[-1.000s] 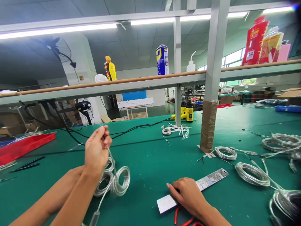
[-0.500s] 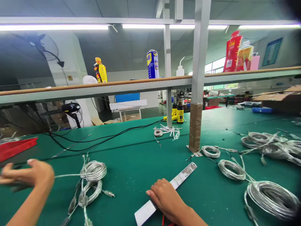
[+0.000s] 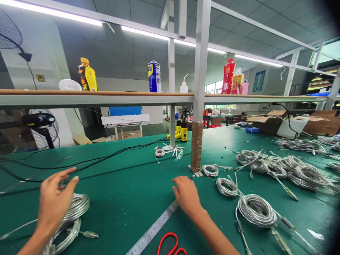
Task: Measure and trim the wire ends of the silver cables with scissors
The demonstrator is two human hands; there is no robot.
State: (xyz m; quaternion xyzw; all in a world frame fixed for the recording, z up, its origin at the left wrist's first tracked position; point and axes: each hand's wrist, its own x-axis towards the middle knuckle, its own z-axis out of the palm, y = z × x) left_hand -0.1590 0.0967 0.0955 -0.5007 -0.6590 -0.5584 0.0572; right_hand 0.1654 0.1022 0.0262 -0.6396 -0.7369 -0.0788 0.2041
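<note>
My left hand point(image 3: 56, 198) hovers open over a pair of coiled silver cables point(image 3: 71, 216) at the lower left, fingers spread and holding nothing. My right hand point(image 3: 187, 194) reaches forward over the green table point(image 3: 127, 187), fingers curled loosely downward and nothing visible in them. It is just above the far end of a steel ruler point(image 3: 152, 230). A coiled cable point(image 3: 226, 187) lies a little to its right. Red-handled scissors point(image 3: 170, 244) lie near my right forearm.
Several more silver cable coils point(image 3: 281, 168) spread over the right side of the table. A taped metal post point(image 3: 197, 145) stands just beyond my right hand. Black cords point(image 3: 87, 163) cross the far left. A yellow tool point(image 3: 180, 131) and white ties point(image 3: 170, 150) lie farther back.
The view has swung right. My left hand has come back over the coils and opened. My right hand has left the near end of the ruler and moved forward toward the post.
</note>
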